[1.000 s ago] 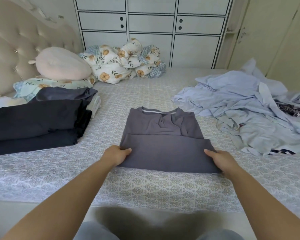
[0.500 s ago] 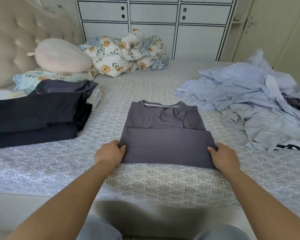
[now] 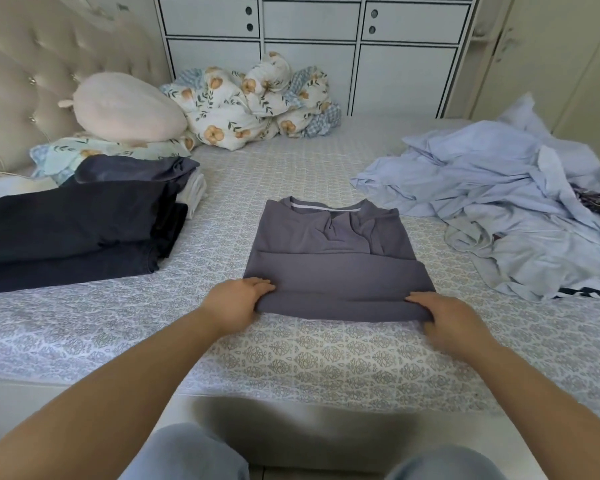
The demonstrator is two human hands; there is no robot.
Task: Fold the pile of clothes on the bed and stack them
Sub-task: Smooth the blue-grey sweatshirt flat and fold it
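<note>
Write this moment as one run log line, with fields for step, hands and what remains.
step: folding grey shirt | left hand: grips near left edge | right hand: grips near right edge | done: dark folded stack | remains: light blue pile

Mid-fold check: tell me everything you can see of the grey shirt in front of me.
The grey shirt lies flat in the middle of the bed, collar away from the person, with a pale strip inside the neckline. It looks like soft, matte knit. Its sleeves are tucked in and the lower part is folded up over the body. The left hand and right hand each hold a near corner of the folded edge. It touches neither the dark folded stack nor the light blue pile.
</note>
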